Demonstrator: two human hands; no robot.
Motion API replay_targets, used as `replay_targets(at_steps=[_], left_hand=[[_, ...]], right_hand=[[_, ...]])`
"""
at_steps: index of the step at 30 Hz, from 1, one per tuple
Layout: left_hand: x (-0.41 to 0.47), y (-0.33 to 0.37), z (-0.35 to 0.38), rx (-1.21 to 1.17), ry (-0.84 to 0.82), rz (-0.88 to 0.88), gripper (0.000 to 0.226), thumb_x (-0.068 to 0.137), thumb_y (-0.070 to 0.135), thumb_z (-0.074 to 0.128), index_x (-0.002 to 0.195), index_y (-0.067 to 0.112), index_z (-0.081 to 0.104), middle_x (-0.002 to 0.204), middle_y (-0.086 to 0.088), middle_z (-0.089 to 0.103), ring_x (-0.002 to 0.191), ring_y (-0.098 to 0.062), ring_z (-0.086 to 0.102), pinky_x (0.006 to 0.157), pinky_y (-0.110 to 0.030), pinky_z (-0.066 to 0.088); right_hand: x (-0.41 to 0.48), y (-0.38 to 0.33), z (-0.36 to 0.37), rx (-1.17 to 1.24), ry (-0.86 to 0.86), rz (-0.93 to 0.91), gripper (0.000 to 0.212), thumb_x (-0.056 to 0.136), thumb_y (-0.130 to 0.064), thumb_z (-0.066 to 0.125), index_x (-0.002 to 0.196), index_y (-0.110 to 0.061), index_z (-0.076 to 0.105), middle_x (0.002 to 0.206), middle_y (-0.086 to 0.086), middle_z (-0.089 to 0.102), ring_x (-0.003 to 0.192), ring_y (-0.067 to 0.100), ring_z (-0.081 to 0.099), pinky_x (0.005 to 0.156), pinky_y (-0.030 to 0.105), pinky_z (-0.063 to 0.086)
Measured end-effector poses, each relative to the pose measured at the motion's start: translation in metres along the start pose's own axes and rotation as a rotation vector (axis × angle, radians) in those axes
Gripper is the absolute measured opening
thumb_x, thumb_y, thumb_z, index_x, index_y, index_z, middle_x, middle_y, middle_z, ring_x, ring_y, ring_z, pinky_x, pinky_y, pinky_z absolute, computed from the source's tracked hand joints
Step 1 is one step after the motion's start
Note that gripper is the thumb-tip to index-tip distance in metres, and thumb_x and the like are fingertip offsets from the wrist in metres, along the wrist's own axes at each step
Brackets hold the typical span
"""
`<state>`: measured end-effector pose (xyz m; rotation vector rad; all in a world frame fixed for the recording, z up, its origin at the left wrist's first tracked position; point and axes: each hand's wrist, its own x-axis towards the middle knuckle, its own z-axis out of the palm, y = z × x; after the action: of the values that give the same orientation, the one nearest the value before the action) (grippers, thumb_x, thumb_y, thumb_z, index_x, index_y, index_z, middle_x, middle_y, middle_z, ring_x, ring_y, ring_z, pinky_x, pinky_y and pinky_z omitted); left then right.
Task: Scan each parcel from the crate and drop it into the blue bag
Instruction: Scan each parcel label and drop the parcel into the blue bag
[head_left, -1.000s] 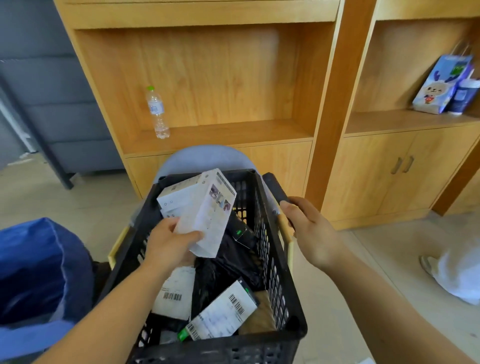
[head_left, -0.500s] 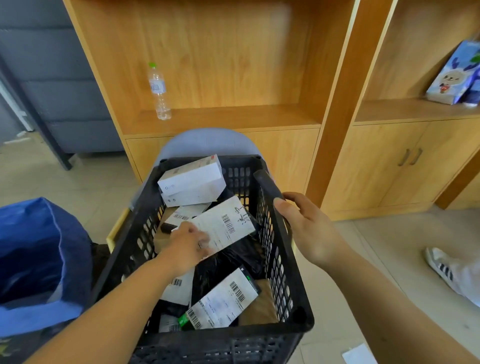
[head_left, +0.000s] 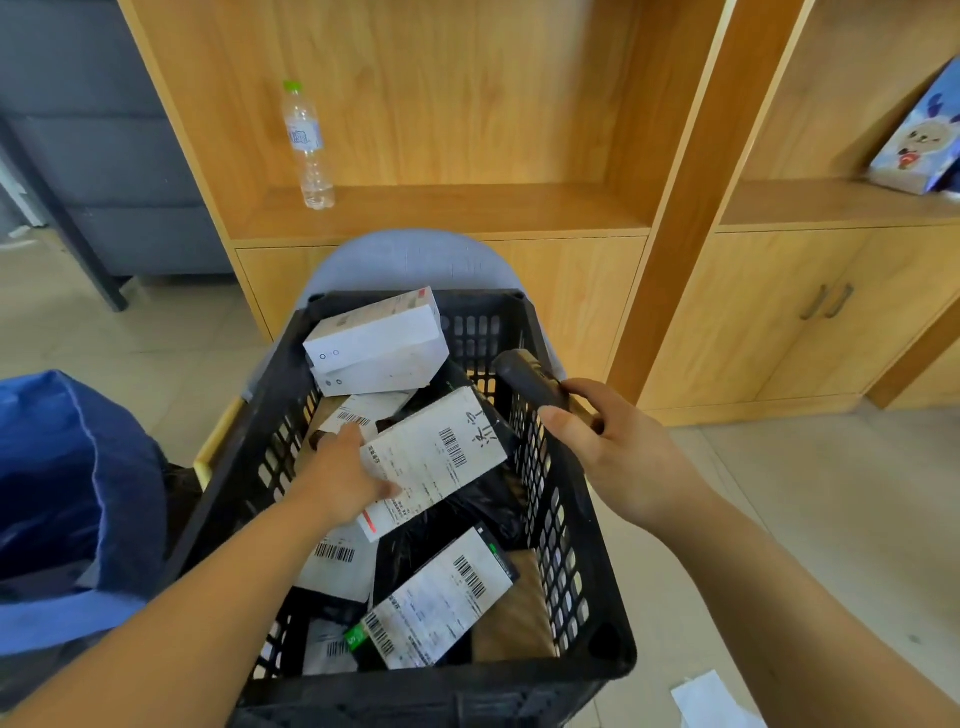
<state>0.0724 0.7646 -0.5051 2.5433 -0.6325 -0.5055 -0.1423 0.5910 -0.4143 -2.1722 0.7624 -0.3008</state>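
The blue bag (head_left: 78, 493) stands open left of the crate (head_left: 415, 693). The left hand (head_left: 343, 467) has its grip on a labelled parcel (head_left: 441, 452) inside. Best lift it clear, barcode flat and facing the scanner (head_left: 524, 382), which is held in the right hand (head_left: 623, 457) grip.

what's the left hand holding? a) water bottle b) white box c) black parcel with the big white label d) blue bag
c: the left hand pinches the edge of the labelled black parcel in the crate; the white box lies behind, untouched.
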Motion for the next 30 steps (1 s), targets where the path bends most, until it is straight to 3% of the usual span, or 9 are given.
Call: replay_targets(at_steps=[2, 7, 10, 12, 16, 19, 23, 27, 30], left_hand=[[-0.006, 0.001, 0.001, -0.104, 0.011, -0.008, 0.049, 0.077, 0.019, 0.078, 0.106, 0.012, 0.039, 0.108, -0.004, 0.054, 0.089, -0.020, 0.057, 0.066, -0.031, 0.052], [-0.023, -0.001, -0.010, -0.360, 0.053, -0.086, 0.042, 0.086, 0.018, 0.069, 0.110, 0.011, 0.035, 0.115, -0.011, 0.051, 0.094, -0.027, 0.060, 0.058, -0.036, 0.055], [-0.035, -0.001, -0.021, -0.375, 0.088, -0.073, 0.042, 0.090, 0.018, 0.063, 0.120, 0.007, 0.036, 0.112, -0.005, 0.038, 0.102, -0.025, 0.048, 0.083, -0.042, 0.052], [-0.046, 0.002, -0.029, -0.314, 0.117, -0.041, 0.044, 0.092, 0.020, 0.059, 0.127, 0.004, 0.038, 0.121, -0.007, 0.030, 0.105, -0.022, 0.039, 0.096, -0.036, 0.040], [-0.067, 0.003, -0.037, -0.336, 0.161, -0.004, 0.045, 0.090, 0.018, 0.063, 0.128, 0.004, 0.043, 0.124, -0.011, 0.031, 0.100, -0.016, 0.031, 0.082, -0.027, 0.031], [-0.078, 0.000, -0.039, -0.338, 0.209, 0.005, 0.047, 0.089, 0.020, 0.065, 0.129, 0.007, 0.044, 0.130, -0.013, 0.034, 0.098, -0.016, 0.033, 0.084, -0.027, 0.032], [-0.086, -0.007, -0.044, -0.358, 0.231, -0.008, 0.051, 0.085, 0.030, 0.068, 0.126, 0.011, 0.045, 0.130, -0.011, 0.042, 0.104, -0.024, 0.051, 0.091, -0.038, 0.046], [-0.088, -0.017, -0.049, -0.353, 0.227, -0.008, 0.051, 0.080, 0.036, 0.070, 0.121, 0.014, 0.048, 0.129, -0.011, 0.049, 0.114, -0.028, 0.051, 0.096, -0.049, 0.047], [-0.088, -0.023, -0.050, -0.351, 0.219, -0.004, 0.074, 0.064, 0.057, 0.065, 0.124, 0.017, 0.050, 0.131, -0.008, 0.051, 0.112, -0.025, 0.054, 0.095, -0.049, 0.049]], right_hand=[[-0.003, 0.000, 0.000, -0.027, -0.024, -0.016, 0.040, 0.093, -0.056, 0.045, 0.128, -0.036, 0.046, 0.085, -0.014, 0.057, 0.080, 0.007, 0.057, 0.066, 0.023, 0.043], [-0.014, -0.003, -0.002, -0.157, -0.067, -0.054, 0.050, 0.093, -0.058, 0.042, 0.137, -0.034, 0.039, 0.086, -0.007, 0.058, 0.077, 0.011, 0.057, 0.059, 0.025, 0.039], [-0.021, -0.005, -0.005, -0.278, -0.076, -0.055, 0.054, 0.091, -0.064, 0.039, 0.137, -0.036, 0.037, 0.092, 0.000, 0.060, 0.081, 0.019, 0.059, 0.063, 0.031, 0.045], [-0.026, -0.009, -0.007, -0.395, -0.093, -0.072, 0.054, 0.089, -0.068, 0.036, 0.134, -0.037, 0.038, 0.089, 0.001, 0.060, 0.081, 0.022, 0.060, 0.067, 0.036, 0.050], [-0.035, -0.022, -0.009, -0.542, -0.141, -0.081, 0.052, 0.091, -0.067, 0.034, 0.132, -0.036, 0.037, 0.087, 0.000, 0.059, 0.081, 0.022, 0.060, 0.069, 0.036, 0.052], [-0.039, -0.027, -0.009, -0.644, -0.129, -0.075, 0.050, 0.088, -0.070, 0.031, 0.125, -0.036, 0.040, 0.084, -0.001, 0.059, 0.080, 0.023, 0.060, 0.075, 0.041, 0.055], [-0.041, -0.027, -0.010, -0.717, -0.122, -0.064, 0.049, 0.086, -0.070, 0.029, 0.119, -0.036, 0.043, 0.082, -0.001, 0.060, 0.077, 0.023, 0.060, 0.076, 0.042, 0.055], [-0.045, -0.029, -0.011, -0.717, -0.113, -0.071, 0.047, 0.087, -0.069, 0.029, 0.118, -0.036, 0.043, 0.080, -0.001, 0.060, 0.075, 0.022, 0.061, 0.075, 0.042, 0.056], [-0.048, -0.033, -0.012, -0.689, -0.112, -0.084, 0.048, 0.089, -0.069, 0.031, 0.123, -0.037, 0.043, 0.081, -0.002, 0.060, 0.076, 0.021, 0.060, 0.074, 0.040, 0.056]])
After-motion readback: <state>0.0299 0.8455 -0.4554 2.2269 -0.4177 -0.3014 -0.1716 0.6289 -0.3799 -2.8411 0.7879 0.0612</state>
